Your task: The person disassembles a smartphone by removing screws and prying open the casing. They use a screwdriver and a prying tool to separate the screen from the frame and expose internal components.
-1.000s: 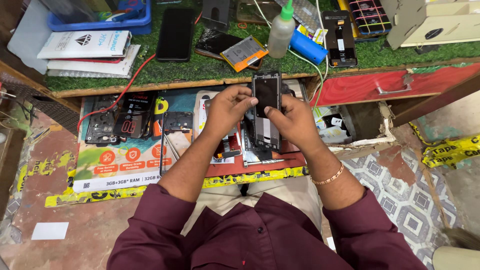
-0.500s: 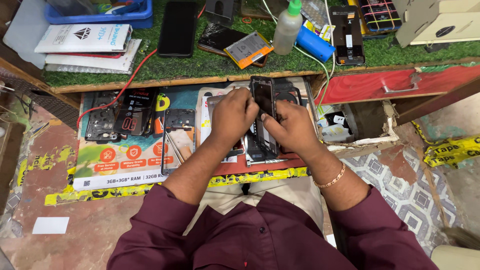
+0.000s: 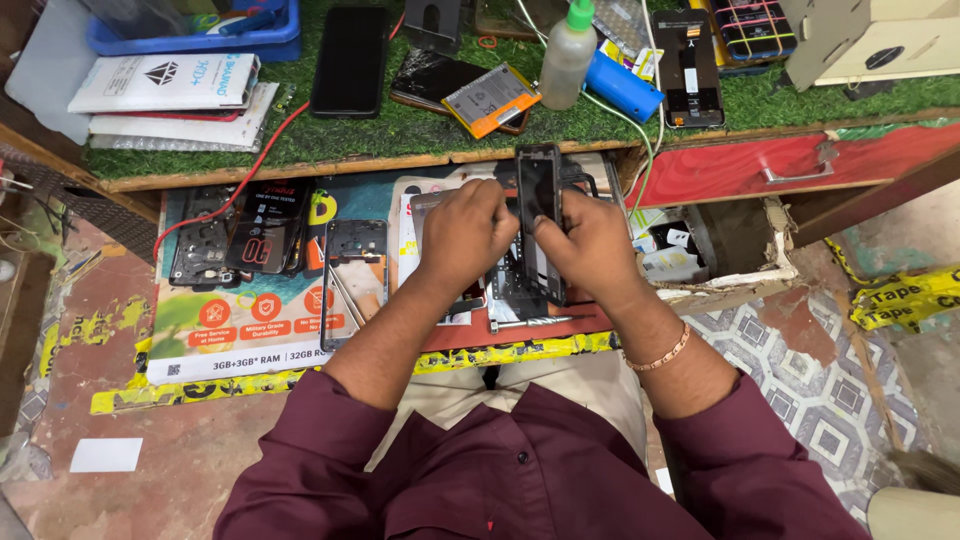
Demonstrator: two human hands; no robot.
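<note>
Both hands hold a black phone frame [image 3: 540, 190] upright above the lower shelf. My left hand [image 3: 465, 232] grips its left edge with bent fingers. Around its lower right side closes my right hand [image 3: 590, 243], which wears a thin bracelet at the wrist. Under the hands lie more dark phone parts [image 3: 520, 285] and a slim metal tool [image 3: 530, 322]. An empty phone frame [image 3: 353, 270] lies just to the left of my left forearm.
The green mat [image 3: 400, 125] above carries a black phone [image 3: 349, 60], a cracked phone with an orange battery [image 3: 490, 98], a squeeze bottle [image 3: 567, 52], a blue cylinder [image 3: 622, 87] and boxes [image 3: 165, 85]. A red drawer [image 3: 790, 165] is at the right.
The phone frame has stayed in both hands while they work on it with small shifts of the fingers. The view has shifted slightly.
</note>
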